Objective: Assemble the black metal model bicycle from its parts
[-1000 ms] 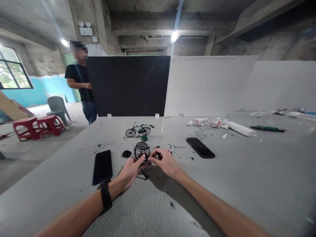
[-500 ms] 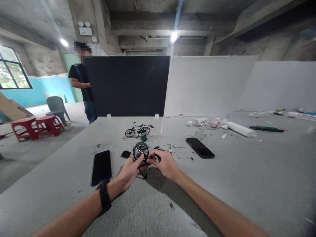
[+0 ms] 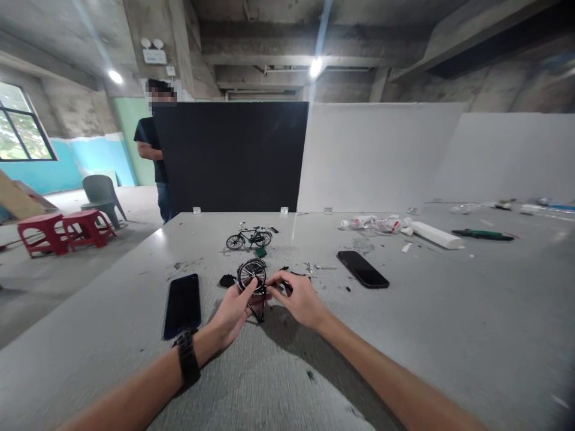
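The left hand (image 3: 233, 311) and right hand (image 3: 299, 297) both pinch a small black model bicycle (image 3: 253, 284) held just above the grey table (image 3: 449, 335). A dark phone (image 3: 182, 304) lies left; a finished green model bicycle (image 3: 249, 237) stands behind.

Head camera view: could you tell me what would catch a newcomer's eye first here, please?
Both hands meet at the table's middle: the left hand and right hand hold a small black model bicycle wheel and frame. Just behind stands a finished model bicycle, and a dark phone lies left.
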{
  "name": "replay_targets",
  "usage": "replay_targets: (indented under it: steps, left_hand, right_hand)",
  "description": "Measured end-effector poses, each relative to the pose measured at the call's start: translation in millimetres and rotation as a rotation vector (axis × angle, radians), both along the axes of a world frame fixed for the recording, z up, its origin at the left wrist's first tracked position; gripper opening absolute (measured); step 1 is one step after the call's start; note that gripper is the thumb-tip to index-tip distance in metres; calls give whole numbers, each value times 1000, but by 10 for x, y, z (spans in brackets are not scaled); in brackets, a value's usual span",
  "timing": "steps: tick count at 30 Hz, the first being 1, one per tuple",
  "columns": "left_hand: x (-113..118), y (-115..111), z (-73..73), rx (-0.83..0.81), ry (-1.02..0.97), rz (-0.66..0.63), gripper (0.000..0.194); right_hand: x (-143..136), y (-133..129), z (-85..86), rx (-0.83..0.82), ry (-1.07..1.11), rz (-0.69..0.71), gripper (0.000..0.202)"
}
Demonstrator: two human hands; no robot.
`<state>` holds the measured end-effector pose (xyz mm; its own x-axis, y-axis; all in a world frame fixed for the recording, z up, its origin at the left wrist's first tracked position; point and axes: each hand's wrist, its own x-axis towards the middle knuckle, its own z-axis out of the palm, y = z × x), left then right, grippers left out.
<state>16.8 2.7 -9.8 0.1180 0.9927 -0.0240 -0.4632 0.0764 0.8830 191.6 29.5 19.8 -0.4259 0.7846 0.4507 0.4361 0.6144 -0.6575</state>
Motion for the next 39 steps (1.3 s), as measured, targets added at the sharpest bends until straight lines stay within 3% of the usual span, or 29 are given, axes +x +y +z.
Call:
replay_targets:
  steps: [39]
  left_hand:
    - [-17,-33,94,-79,57,-76,33]
  right_hand:
    - [38,7,-40,114,-42,14,8]
